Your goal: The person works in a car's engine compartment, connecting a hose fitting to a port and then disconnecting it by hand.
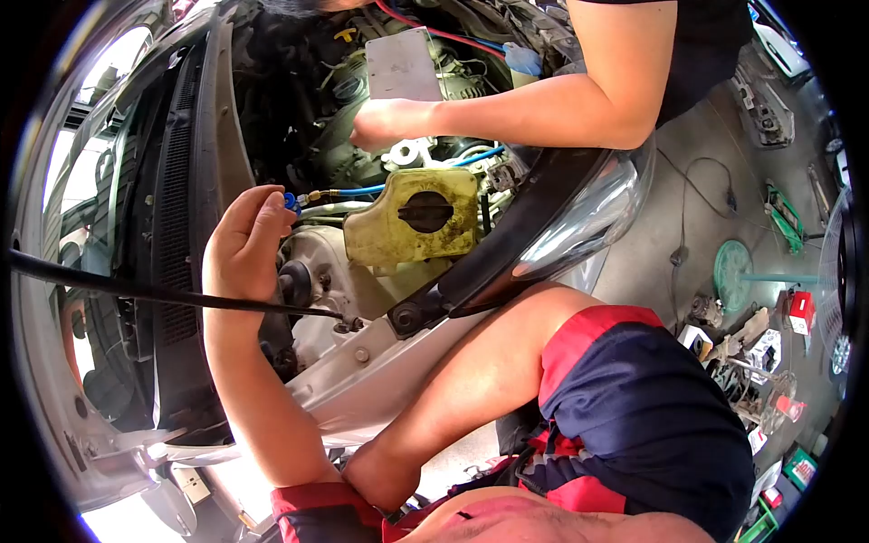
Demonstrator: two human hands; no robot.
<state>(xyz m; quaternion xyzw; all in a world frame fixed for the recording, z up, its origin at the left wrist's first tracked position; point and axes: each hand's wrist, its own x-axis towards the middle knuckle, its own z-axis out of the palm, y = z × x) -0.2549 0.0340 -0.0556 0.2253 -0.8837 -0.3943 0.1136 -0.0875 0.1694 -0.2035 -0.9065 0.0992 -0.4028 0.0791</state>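
My left hand (246, 240) is raised over the engine bay's edge, fingers closed round a blue quick coupler (291, 203). A brass fitting (312, 196) joins it to a blue hose (362, 190) running right, behind a yellowed plastic reservoir (369, 237) with a dark round cap (425, 212). My right forearm crosses low over the fender, and my right hand (380, 475) rests near my left elbow, its fingers hidden. Across the bay, a co-worker's closed hand (389, 124) is over the engine, by a flat grey plate (403, 65).
A thin black rod (163, 294) slants across in front of my left forearm to the fender. The headlight (588, 222) lies right of the reservoir. Cables, a green stand (731, 264), a fan (842, 271), a red box (801, 312) and loose parts are on the floor.
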